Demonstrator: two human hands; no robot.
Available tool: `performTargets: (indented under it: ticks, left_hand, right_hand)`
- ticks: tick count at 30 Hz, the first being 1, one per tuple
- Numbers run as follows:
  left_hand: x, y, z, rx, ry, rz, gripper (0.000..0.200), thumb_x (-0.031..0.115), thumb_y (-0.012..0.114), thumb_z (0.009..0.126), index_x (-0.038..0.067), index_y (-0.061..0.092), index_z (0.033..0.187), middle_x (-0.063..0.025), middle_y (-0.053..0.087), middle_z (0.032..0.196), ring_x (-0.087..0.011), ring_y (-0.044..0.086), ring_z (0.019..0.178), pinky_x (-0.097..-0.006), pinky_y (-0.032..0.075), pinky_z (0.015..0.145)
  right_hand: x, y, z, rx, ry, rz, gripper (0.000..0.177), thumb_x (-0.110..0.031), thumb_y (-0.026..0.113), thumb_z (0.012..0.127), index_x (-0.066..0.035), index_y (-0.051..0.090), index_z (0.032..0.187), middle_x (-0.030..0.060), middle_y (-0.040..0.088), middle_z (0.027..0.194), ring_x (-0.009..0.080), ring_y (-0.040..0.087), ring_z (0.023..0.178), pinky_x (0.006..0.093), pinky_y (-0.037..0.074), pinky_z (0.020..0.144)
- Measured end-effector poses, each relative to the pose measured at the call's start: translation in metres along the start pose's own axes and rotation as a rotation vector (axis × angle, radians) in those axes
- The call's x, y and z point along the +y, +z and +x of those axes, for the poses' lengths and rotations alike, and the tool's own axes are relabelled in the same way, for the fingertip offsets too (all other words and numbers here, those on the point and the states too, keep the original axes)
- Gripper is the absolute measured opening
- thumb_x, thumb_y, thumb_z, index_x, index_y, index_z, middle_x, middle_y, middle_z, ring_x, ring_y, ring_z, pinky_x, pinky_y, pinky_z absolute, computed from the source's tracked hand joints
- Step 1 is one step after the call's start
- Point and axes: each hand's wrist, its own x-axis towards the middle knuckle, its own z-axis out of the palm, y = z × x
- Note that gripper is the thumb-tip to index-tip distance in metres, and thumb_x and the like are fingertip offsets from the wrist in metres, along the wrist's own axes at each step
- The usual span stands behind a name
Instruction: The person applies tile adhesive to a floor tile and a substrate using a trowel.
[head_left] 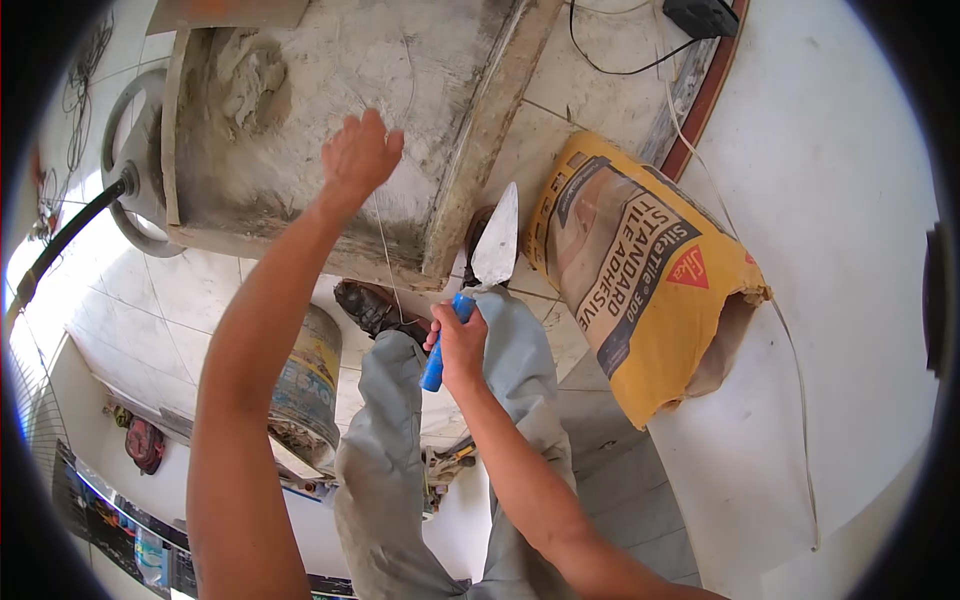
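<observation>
My right hand (462,345) is wrapped round the blue handle of a pointed trowel (496,240). The trowel's pale metal blade points away from me, over my right shoe and beside the mixing tray. My left hand (360,155) is over the shallow mixing tray (455,195), its fingers curled; what they hold, if anything, is hidden. A thin string (385,245) runs from near my left wrist down towards my left shoe (372,307). A lump of grey mortar (254,80) lies in the tray's far left part, and grey residue coats its floor.
An open yellow tile adhesive bag (640,270) lies on the right. A dirty bucket (308,370) stands by my left leg. Left of the tray is a grey round base (140,160) with a black pole. A cable (790,350) trails along the right side.
</observation>
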Motion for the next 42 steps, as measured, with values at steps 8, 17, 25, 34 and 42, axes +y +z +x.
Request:
performTargets:
  ticks: [8,17,25,34,42]
  left_hand:
    - [-0.074,0.068,-0.115,-0.113,-0.508,-1.119,0.033,0.018,0.064,0.088,0.005,0.053,0.116,-0.0082,0.062,0.087,-0.0168,0.063,0.07,-0.0329,0.052,0.065]
    - [0.008,0.004,0.053,0.501,-0.137,-0.731,0.031,0.027,0.068,0.086,0.003,0.06,0.104,-0.015,0.067,0.087,-0.0252,0.064,0.077,-0.0383,0.051,0.073]
    - [0.054,0.018,0.088,0.328,-0.192,-0.435,0.028,0.014,0.06,0.083,0.005,0.056,0.11,-0.0212,0.066,0.105,-0.0412,0.063,0.098,-0.0499,0.05,0.084]
    - [-0.044,0.011,0.039,0.019,0.451,-0.102,0.027,0.002,0.055,0.084,0.017,0.063,0.105,-0.0126,0.053,0.106,-0.0381,0.061,0.092,-0.0479,0.051,0.077]
    - [-0.057,0.026,0.043,0.055,0.556,0.195,0.008,0.014,0.061,0.088,0.014,0.062,0.096,-0.0076,0.052,0.11,-0.0288,0.057,0.101,-0.0441,0.051,0.079]
  right_hand:
    - [-0.002,0.006,0.002,0.017,0.004,0.003,0.019,-0.015,0.067,0.083,-0.006,0.054,0.093,0.0029,0.055,0.066,0.0112,0.051,0.046,0.0279,0.046,0.042]
    - [-0.004,0.008,0.0,0.023,0.011,-0.004,0.018,-0.015,0.067,0.083,-0.007,0.054,0.092,0.0024,0.055,0.066,0.011,0.052,0.046,0.028,0.046,0.042]
    - [-0.02,0.009,0.001,0.005,-0.004,0.022,0.018,-0.016,0.069,0.082,-0.009,0.055,0.09,0.0012,0.054,0.068,0.0121,0.052,0.048,0.029,0.047,0.044]
    - [-0.019,0.005,0.004,0.029,0.0,0.046,0.017,-0.016,0.07,0.082,-0.008,0.055,0.089,0.0014,0.054,0.066,0.0121,0.052,0.047,0.029,0.047,0.043]
    - [-0.017,0.004,0.004,0.039,-0.008,-0.005,0.019,-0.016,0.069,0.083,-0.006,0.055,0.091,0.0023,0.055,0.067,0.012,0.052,0.046,0.0286,0.047,0.042]
